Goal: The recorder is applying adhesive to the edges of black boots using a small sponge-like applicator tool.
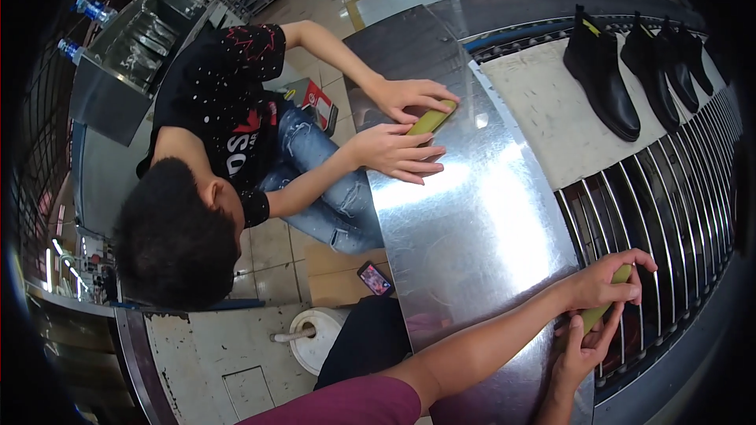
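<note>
Co-worker to my left leans over the shiny metal table, the co-worker's hands spread, fingers long and fairly straight, around a slim green piece much like mine. Past the bare stretch of metal, at the table's right edge beside the rods, come my own two hands. My right hand is the lower one, its thumb raised along one side and its fingers reaching along the other, so it seems to cradle the lower end of my olive-green bar. My left hand, just above, curls its fingers over the upper end, pinching it, with one finger sticking out to the right. The bar lies on a slant between them. I judge it light, since fingertips seem enough to carry it, and its straight outline suggests it is fairly stiff; the smooth face might slide a little, though I can't tell if it gives when squeezed. I'd grip it by the long edges near both ends. Farther right run the metal rods, with black boots lying on pale cloth beyond.
</note>
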